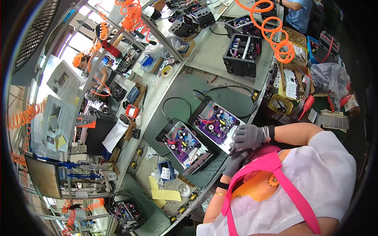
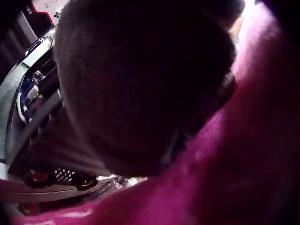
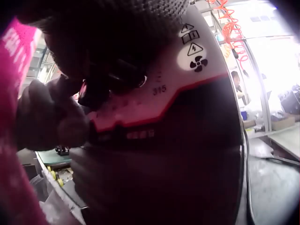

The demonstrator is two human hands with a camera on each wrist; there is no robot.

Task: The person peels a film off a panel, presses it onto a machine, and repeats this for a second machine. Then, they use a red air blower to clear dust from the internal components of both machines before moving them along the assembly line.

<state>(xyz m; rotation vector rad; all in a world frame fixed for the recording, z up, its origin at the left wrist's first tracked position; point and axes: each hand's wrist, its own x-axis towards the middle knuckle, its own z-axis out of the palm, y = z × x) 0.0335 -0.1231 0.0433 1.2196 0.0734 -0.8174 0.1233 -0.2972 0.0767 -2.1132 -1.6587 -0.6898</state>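
Note:
Both hands wear grey gloves and meet at the front panel of an uncased machine [image 1: 215, 122] with a purple circuit board. The right hand [image 1: 249, 137] bends over the panel's top edge. Lower down, close to the pink apron, is the left hand [image 1: 235, 163]. In the right wrist view the front panel [image 3: 201, 112] is white, red and black, with a fan symbol and "315". There the left hand's curled fingers [image 3: 51, 115] pinch at a small dark part [image 3: 93, 93] before the panel. The right fingers are in deep shadow; I cannot tell their hold.
A second uncased machine [image 1: 183, 145] stands alongside on the green mat [image 1: 157, 135]. Black cables [image 1: 240, 87] loop behind. Beside them are a blue bin [image 1: 167, 171] with white parts and yellow paper [image 1: 167, 195]. An orange coiled hose [image 1: 271, 33] hangs overhead.

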